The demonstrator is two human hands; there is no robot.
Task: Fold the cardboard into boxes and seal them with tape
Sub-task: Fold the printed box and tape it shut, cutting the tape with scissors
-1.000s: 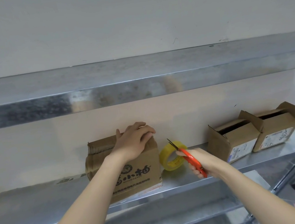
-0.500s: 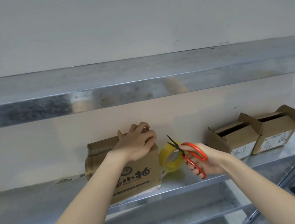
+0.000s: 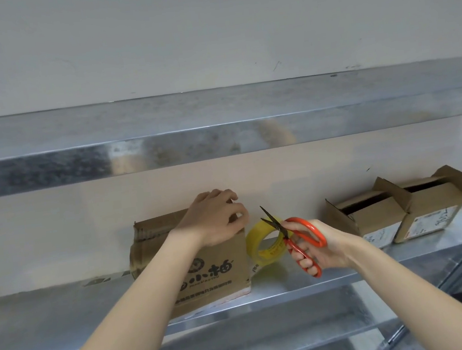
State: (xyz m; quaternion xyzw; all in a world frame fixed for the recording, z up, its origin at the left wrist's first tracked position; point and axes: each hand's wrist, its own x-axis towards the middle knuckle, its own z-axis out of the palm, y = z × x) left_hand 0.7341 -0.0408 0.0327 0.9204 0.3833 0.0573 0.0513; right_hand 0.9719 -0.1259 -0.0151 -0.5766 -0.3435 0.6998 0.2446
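We see the left hand (image 3: pixel 215 220) laid over the upper right corner of the printed cardboard box (image 3: pixel 207 273), its fingers (image 3: pixel 228 197) curled across the top edge and the thumb bent against the front face, so that the corner is gripped. The box stands upright on the metal shelf (image 3: pixel 67 317), directly beneath these fingers. Just right of them a roll of yellow tape (image 3: pixel 263 246) stands on edge on the same shelf, beside the box's right side; we cannot tell whether the two touch. The right hand (image 3: pixel 329 247) holds the red-handled scissors (image 3: pixel 295 236): its fingers (image 3: pixel 307 263) are curled through the lower loop and the thumb passes through the upper one. The dark blades are slightly parted and point up and left from these fingers, their tips lying in front of the roll's upper rim, near the left thumb but apart from it. Well to the right of the right-hand fingers, two smaller open boxes (image 3: pixel 374 215) stand side by side with flaps raised. An upper shelf (image 3: pixel 217 124) runs above both hands.
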